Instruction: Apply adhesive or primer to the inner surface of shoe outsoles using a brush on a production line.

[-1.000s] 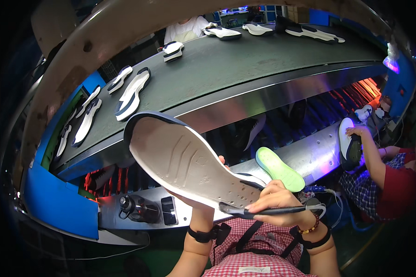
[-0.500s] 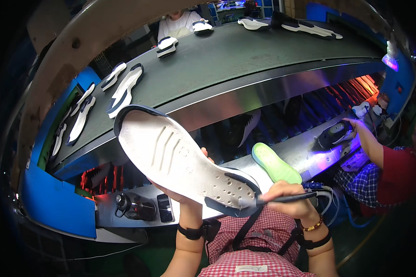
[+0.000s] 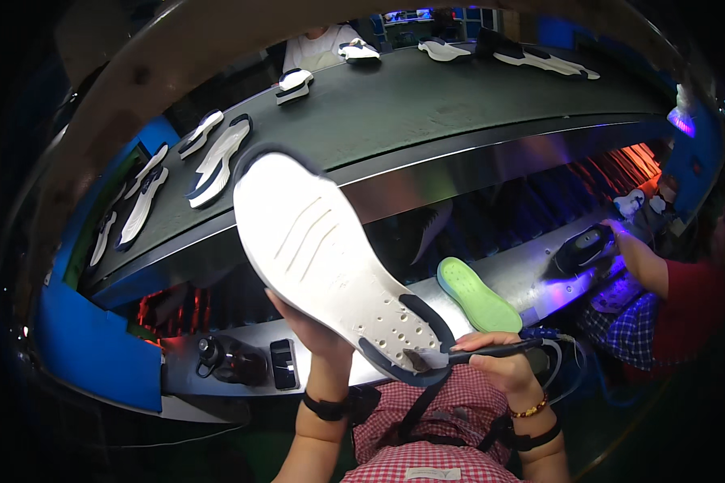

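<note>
My left hand (image 3: 310, 326) is closed on a large white shoe sole (image 3: 322, 249) with dark navy edging, gripping it from below and along its left side. The sole is tilted, its inner face with grooves and small holes turned up toward me. In my right hand (image 3: 503, 372) is a brush (image 3: 503, 349) with a black handle and a thin hose at its rear end. The brush tip touches the inside of the sole's near, holed end, against the navy rim. Part of the left fingers is hidden behind the sole.
A lime-green sole (image 3: 477, 294) lies on the metal ledge (image 3: 532, 278). A dark bottle (image 3: 234, 360) and a phone (image 3: 283, 364) stand at left. Several white-and-navy soles sit on the dark conveyor belt (image 3: 427, 121). At right, a co-worker's hand (image 3: 624, 241) holds a dark shoe (image 3: 582, 248).
The sole has shifted right and turned more upright. My right hand has moved slightly down and left, and the brush tip now lies farther inside the sole's near end.
</note>
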Available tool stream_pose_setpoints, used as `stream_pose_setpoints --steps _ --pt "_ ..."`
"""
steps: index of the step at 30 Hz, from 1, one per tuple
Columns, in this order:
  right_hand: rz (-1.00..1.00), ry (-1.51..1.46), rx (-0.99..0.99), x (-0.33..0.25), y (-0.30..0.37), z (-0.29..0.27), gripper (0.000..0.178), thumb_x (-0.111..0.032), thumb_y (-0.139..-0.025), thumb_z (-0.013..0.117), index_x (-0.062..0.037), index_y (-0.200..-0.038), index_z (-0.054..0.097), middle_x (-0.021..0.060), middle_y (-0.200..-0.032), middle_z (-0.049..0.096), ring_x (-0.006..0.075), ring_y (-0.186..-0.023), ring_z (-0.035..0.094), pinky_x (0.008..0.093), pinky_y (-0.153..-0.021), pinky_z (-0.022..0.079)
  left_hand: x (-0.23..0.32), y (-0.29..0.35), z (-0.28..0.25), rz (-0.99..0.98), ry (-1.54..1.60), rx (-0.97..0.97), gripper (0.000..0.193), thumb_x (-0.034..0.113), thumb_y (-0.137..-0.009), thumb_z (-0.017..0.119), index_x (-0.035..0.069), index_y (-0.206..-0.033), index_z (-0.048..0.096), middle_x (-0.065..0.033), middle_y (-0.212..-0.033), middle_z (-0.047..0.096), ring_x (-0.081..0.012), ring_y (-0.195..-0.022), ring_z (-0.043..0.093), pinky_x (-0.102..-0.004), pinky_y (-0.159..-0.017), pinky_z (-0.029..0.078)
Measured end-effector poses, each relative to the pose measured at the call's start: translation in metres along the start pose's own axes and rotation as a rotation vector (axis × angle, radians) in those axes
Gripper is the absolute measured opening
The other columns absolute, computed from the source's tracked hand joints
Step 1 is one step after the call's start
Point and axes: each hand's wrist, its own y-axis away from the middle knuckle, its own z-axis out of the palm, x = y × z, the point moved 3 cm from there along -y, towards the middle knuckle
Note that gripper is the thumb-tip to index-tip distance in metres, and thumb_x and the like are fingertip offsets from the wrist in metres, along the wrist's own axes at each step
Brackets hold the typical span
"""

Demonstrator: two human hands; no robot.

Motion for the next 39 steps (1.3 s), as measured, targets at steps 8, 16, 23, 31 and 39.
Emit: stream_pose_setpoints --steps 8,16,23,31,39 --pt "0.156 -0.137 0.184 -0.002 0.013 0.031 0.021 0.006 -0.074 0.062 0.0073 -0.096 0.062 0.0215 -0.098 0.062 0.0252 -0.09 0.062 0.0316 -0.081 0.05 -0.055 0.055 -0.038 -0.427 -0.015 -0.376 0.099 0.076 -0.073 0.037 0.003 -0.137 0.02 -0.0284 -0.124 0.041 -0.0431 -0.105 0.051 -0.0527 -0.088 0.045" --pt "-0.033 0.208 -0.298 -0.027 0.0 0.019 0.022 0.006 -0.071 0.065 0.0039 -0.092 0.065 0.0133 -0.096 0.064 0.0191 -0.09 0.059 0.0265 -0.081 0.046 -0.059 0.049 -0.038 -0.606 -0.069 -0.369 0.098 0.072 -0.073 0.041 -0.003 -0.133 0.026 -0.0288 -0.122 0.042 -0.0442 -0.102 0.052 -0.0497 -0.083 0.048" --pt "0.103 -0.119 0.098 -0.007 0.005 0.022 0.024 0.008 -0.073 0.062 0.0027 -0.097 0.064 0.0139 -0.097 0.063 0.0177 -0.088 0.06 0.0264 -0.08 0.047 -0.064 0.061 -0.034 -0.639 0.067 -0.242 0.086 0.061 -0.071 0.043 -0.001 -0.13 0.034 -0.0268 -0.117 0.048 -0.0397 -0.102 0.055 -0.0518 -0.086 0.046" --pt "-0.08 0.539 -0.71 -0.044 -0.006 0.019 0.024 -0.007 -0.074 0.069 -0.0048 -0.097 0.066 0.0112 -0.098 0.066 0.0213 -0.088 0.064 0.0292 -0.078 0.05 -0.036 0.054 -0.002 -0.893 -0.043 -0.441 0.086 0.034 -0.062 0.065 -0.005 -0.13 0.032 -0.0232 -0.114 0.051 -0.0284 -0.099 0.057 -0.035 -0.086 0.047" --pt "-0.073 0.719 -0.858 -0.055 -0.019 0.018 0.021 -0.007 -0.077 0.064 -0.0051 -0.098 0.063 0.0094 -0.1 0.065 0.0234 -0.092 0.063 0.0301 -0.078 0.05 -0.014 0.065 0.056 -1.11 -0.407 -0.395 0.074 0.031 -0.074 0.058 0.002 -0.136 0.029 -0.0179 -0.113 0.053 -0.0237 -0.097 0.056 -0.0314 -0.086 0.043"
